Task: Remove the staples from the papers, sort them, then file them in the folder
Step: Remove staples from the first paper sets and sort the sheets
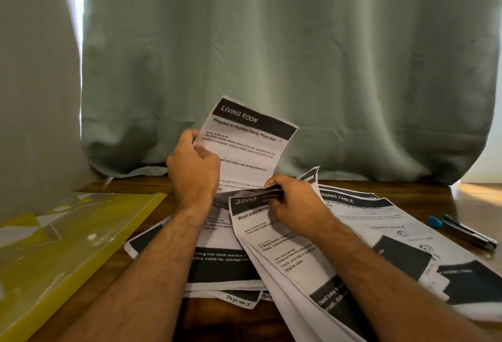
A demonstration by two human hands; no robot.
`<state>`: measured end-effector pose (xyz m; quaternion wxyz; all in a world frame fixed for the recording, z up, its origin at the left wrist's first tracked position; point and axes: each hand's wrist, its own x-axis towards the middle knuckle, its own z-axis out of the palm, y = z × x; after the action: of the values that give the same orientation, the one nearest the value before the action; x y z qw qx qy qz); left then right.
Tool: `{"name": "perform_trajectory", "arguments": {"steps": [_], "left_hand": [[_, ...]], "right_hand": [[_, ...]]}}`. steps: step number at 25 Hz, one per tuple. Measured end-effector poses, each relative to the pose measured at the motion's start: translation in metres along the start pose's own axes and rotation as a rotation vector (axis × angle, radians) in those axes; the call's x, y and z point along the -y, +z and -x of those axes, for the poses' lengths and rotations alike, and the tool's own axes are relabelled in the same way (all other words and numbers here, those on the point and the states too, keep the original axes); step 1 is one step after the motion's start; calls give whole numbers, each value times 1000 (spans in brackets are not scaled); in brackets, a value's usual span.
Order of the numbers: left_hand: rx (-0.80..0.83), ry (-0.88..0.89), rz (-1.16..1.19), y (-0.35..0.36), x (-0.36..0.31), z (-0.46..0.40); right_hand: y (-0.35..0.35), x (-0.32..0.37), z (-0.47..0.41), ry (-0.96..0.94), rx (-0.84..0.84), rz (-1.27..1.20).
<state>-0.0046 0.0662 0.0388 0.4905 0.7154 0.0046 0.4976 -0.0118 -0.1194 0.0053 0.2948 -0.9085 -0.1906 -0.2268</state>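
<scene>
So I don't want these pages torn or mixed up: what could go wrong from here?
1. The left hand holds the Living Room sheet up by one edge; a pull could crease or tear it.
2. The right hand pinches the Kitchen stack at its top, so the fanned pages may slip out of order.
3. Loose papers overlap on the table, so sorted and unsorted could mix.

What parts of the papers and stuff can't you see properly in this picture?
- Head view: the lower part of the LIVING ROOM sheet is hidden behind the left hand and right hand.
- The KITCHEN stack: its text is partly covered by the right forearm.
- The yellow folder is cut off by the left edge.
- Small print everywhere is too blurred to read.
- The blue-tipped tool: too small to tell what it is.
</scene>
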Motion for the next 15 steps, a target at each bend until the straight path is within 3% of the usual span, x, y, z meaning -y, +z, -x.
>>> {"name": "perform_trajectory", "arguments": {"steps": [4,9,11,15], "left_hand": [[73,202,-17,5,1,6],[1,377,79,6,-5,12],[59,451,94,6,-7,16],[130,556,-8,8,-6,22]], "right_hand": [[2,1,-1,10,-24,20],[-1,-1,0,40,-47,19],[-1,-2,0,37,-53,9],[-6,-2,-1,-55,-204,36]]}}
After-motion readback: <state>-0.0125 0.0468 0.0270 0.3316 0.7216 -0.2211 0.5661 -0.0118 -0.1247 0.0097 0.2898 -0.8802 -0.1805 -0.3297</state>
